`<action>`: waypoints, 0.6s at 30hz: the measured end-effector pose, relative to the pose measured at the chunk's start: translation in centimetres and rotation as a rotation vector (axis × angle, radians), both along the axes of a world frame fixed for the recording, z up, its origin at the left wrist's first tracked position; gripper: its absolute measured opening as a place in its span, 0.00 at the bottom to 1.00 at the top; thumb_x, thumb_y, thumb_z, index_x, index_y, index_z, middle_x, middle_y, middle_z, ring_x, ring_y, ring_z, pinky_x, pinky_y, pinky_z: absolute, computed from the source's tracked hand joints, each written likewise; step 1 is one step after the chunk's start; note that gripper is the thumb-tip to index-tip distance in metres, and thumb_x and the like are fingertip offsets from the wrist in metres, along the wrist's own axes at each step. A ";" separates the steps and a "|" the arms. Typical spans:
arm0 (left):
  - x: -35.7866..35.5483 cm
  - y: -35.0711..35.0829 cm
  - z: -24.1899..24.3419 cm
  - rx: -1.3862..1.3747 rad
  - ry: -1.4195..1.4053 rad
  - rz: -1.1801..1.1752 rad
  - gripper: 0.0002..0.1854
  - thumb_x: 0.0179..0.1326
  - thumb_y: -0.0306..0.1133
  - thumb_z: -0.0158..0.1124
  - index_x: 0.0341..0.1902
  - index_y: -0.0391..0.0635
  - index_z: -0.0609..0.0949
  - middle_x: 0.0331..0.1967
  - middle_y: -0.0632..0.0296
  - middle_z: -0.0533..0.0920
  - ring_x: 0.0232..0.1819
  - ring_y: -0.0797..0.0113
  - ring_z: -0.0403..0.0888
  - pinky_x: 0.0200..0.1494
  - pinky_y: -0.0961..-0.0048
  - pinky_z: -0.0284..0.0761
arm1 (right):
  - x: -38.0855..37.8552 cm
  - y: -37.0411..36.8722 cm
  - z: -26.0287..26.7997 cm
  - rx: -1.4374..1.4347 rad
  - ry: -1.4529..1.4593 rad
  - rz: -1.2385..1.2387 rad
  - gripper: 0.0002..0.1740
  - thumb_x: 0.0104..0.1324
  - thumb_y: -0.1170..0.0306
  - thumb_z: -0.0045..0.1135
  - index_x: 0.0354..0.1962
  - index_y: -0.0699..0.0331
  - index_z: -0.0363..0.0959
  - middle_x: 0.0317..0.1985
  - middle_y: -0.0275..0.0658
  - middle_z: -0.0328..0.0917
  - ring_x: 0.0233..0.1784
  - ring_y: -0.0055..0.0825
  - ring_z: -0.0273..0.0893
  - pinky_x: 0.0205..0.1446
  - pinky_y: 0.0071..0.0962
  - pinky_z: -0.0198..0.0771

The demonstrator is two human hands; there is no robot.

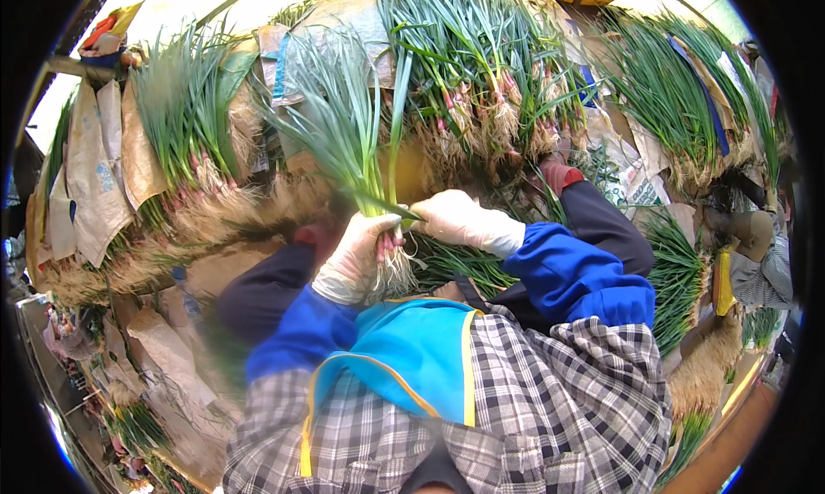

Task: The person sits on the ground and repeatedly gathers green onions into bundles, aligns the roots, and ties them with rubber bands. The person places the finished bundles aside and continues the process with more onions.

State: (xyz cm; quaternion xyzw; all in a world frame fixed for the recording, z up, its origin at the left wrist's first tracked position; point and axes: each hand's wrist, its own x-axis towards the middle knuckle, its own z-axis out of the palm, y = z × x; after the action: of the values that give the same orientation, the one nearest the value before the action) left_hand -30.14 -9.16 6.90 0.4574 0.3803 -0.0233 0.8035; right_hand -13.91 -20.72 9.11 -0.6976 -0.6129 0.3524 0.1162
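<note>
My left hand, in a whitish glove, is closed around a bunch of green garlic plants just above their pinkish bulbs. The pale roots hang below that fist, and the long leaves fan up and to the left. My right hand, gloved alike, pinches a single green leaf that crosses the front of the bunch. Its fingertips are close to my left thumb. Both hands are above my lap, in front of a bright blue apron with yellow trim.
A large heap of similar plants lies ahead, roots toward me. More bundles lie on the left over brown sacking, and others on the right. Loose leaves lie between my legs. Another person's knee shows at the far right.
</note>
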 end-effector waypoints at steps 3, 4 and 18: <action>0.9 0.3 -0.7 -0.144 -0.194 -0.078 0.11 0.61 0.33 0.57 0.35 0.36 0.78 0.20 0.57 0.79 0.15 0.74 0.74 0.18 0.81 0.70 | 0.3 1.4 0.7 0.123 -0.208 0.135 0.12 0.56 0.59 0.54 0.33 0.57 0.76 0.28 0.45 0.79 0.31 0.46 0.78 0.36 0.40 0.73; 0.9 0.2 -0.8 -0.114 -0.270 -0.110 0.12 0.61 0.35 0.57 0.35 0.37 0.78 0.20 0.56 0.79 0.18 0.73 0.74 0.25 0.79 0.73 | 0.6 2.0 0.8 0.136 -0.241 0.171 0.13 0.56 0.58 0.54 0.33 0.56 0.77 0.26 0.44 0.79 0.32 0.44 0.79 0.37 0.39 0.73; -4.5 0.3 12.1 -0.499 -0.729 0.347 0.27 0.58 0.27 0.57 0.61 0.56 0.63 0.33 0.70 0.72 0.31 0.77 0.74 0.43 0.69 0.73 | 9.3 -7.6 -8.4 -0.728 -0.086 0.023 0.30 0.53 0.46 0.57 0.44 0.62 0.78 0.45 0.47 0.78 0.45 0.42 0.77 0.48 0.37 0.71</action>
State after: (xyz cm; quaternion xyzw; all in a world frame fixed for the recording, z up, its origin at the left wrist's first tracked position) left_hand -34.65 -8.90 19.04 0.1587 0.1270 0.1828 0.9619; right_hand -4.64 -28.36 0.67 -0.7006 -0.4592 0.5192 -0.1695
